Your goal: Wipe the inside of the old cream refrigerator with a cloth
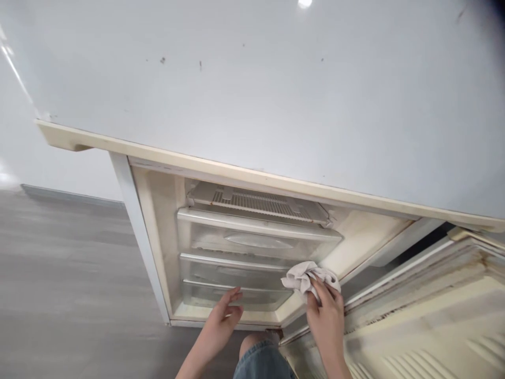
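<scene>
I look down the front of a pale grey fridge [276,89] whose lower compartment stands open. Inside are three clear plastic drawers [252,239] stacked under a white grille shelf [256,202]. My right hand [325,321] is closed on a crumpled white cloth [302,276] and presses it against the right end of the middle drawer. My left hand [224,316] has its fingers spread and rests on the front of the lowest drawer [205,297], holding nothing.
The open fridge door [434,326] lies to the right, its yellowed inner lining and stained seal facing up. Grey wood-look floor [71,284] spreads to the left, meeting a white wall [23,158]. My knee in blue denim [262,360] is at the bottom edge.
</scene>
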Demonstrator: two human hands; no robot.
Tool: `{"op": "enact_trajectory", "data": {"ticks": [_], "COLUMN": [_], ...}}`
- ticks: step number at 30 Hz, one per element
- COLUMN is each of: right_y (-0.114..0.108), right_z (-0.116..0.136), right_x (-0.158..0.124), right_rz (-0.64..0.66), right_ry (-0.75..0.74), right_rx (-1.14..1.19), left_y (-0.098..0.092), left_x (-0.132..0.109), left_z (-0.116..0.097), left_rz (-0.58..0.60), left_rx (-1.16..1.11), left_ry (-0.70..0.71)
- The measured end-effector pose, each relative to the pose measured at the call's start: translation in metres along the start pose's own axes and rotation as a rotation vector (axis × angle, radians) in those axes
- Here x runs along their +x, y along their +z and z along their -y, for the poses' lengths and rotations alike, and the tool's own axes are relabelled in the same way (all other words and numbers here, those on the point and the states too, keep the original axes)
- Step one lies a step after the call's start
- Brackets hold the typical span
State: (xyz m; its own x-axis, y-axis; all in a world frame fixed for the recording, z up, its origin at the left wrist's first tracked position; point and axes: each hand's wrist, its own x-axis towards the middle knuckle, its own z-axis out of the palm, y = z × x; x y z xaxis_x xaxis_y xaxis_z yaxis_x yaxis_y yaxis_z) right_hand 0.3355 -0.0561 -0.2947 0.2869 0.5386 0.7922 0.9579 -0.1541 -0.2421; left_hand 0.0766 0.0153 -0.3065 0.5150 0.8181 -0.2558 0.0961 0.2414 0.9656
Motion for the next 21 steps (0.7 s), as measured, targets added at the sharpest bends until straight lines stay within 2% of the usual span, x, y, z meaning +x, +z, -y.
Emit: {"op": "enact_trajectory", "data": {"ticks": [2,4,6,9,12,14,18,21], "right_y": [-0.005,-0.013,-0.022,-0.037,-0.048,-0.050,-0.048,-0.046], "right_z": [0.000,-0.003,-0.007,-0.013,-0.013,-0.012,-0.013,-0.017], "right_x": [0.001,0.001,0.001,-0.002,-0.002,-0.001,0.002,0.001], "right_rz": [-0.036,-0.039,0.016,0.166,0.280,0.312,0.271,0.232], "right_ry": [0.043,0.088,0.130,0.211,0.359,0.480,0.711,0.806], "right_rx": [0.092,0.195,0.316,0.467,0.535,0.566,0.655,0.722], "left_y": [0.005,0.009,0.012,0.011,0.007,0.005,0.008,0.013], "left_x": [0.007,0.015,0.021,0.028,0.030,0.031,0.028,0.019], "left_z": [-0.002,-0.007,-0.013,-0.022,-0.026,-0.025,-0.018,-0.014], "left_rz": [-0.023,-0.068,-0.105,-0.146,-0.162,-0.163,-0.224,-0.301], "left_rx": [-0.311,-0.507,-0.608,-0.724,-0.755,-0.741,-0.723,-0.687], "left_ry": [-0.059,-0.069,-0.038,-0.014,0.030,0.051,0.053,0.045]}}
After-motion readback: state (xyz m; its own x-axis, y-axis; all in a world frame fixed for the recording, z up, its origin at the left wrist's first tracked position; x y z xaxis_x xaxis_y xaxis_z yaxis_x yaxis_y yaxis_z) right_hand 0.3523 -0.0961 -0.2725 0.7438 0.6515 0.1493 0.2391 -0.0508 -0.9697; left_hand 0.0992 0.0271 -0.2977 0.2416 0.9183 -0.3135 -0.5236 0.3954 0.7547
